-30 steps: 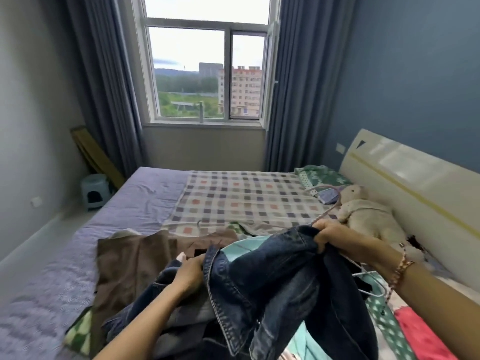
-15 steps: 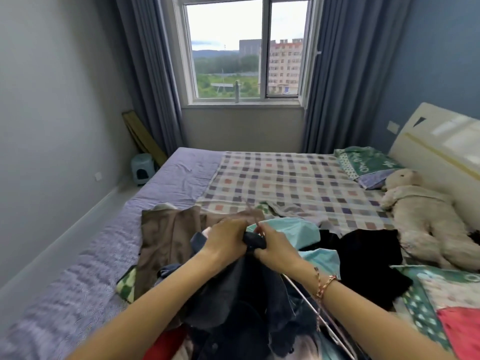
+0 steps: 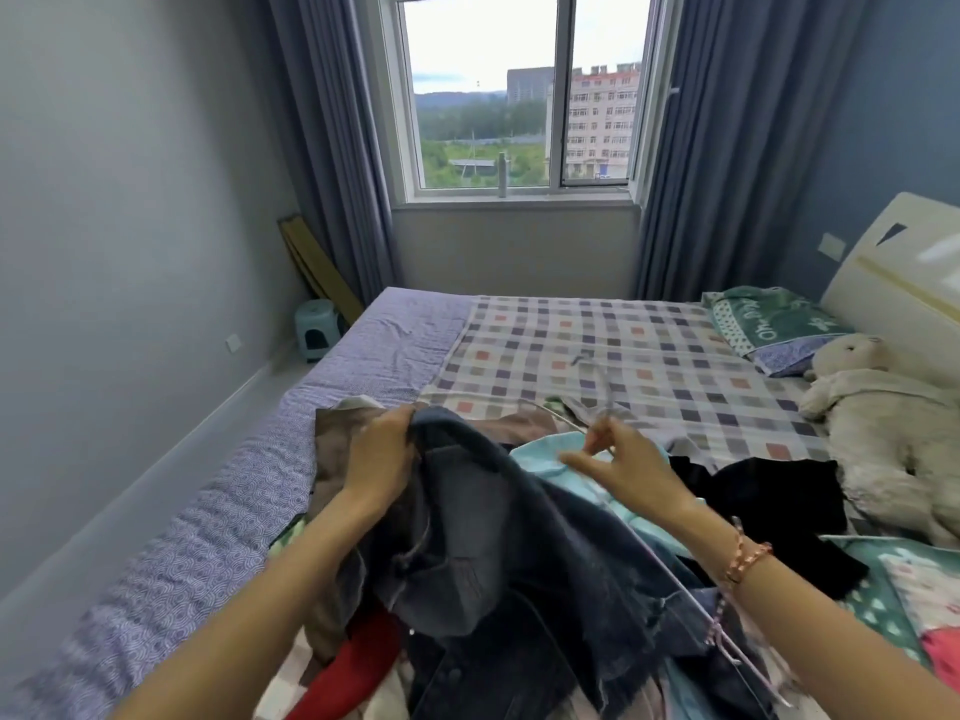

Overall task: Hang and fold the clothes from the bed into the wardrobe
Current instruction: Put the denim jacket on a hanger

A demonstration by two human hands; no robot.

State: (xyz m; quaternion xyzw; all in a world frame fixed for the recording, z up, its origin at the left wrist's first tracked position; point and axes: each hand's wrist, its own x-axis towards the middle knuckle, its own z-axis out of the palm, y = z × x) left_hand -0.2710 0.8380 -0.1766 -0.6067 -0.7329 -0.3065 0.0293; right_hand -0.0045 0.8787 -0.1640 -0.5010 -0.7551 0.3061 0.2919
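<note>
Denim jacket (image 3: 483, 537) looks mid-hanging: your left hand (image 3: 379, 459) grips its shoulder, your right hand (image 3: 623, 465) pinches the hanger (image 3: 607, 394). Next, slide it inside the collar.

Soft daylight enters through the window (image 3: 519, 96), whose sky is blown out. Right hand (image 3: 623, 462) is motion-blurred. Walls bow at frame edges.

A home bedroom: a bed (image 3: 395, 350) with pillow (image 3: 769, 324), plush toy (image 3: 883, 407), curtains (image 3: 727, 148) and window (image 3: 519, 96).
</note>
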